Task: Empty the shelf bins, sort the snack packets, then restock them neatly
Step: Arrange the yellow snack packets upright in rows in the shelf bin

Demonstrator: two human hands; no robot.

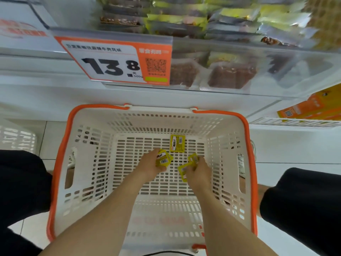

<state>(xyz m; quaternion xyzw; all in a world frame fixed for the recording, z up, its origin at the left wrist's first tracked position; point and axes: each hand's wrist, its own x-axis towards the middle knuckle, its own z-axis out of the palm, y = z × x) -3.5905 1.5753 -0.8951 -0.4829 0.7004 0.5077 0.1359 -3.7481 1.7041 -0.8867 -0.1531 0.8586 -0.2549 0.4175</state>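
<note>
Likely gathering for restock: in the basket (61, 163), the left hand (150, 168) grips stacked yellow packets (163, 160) and the right hand (200, 172) pinches more; next, collect the loose packet (177, 143) lying just beyond them

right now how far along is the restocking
Late stage, by the look of it.
Done: the bin above holds stacked packs, and the basket is nearly empty.
In hand: the left hand and right hand each grip yellow packets.
Left: one loose packet lies on the basket floor, and the gripped ones are not yet shelved.
</note>
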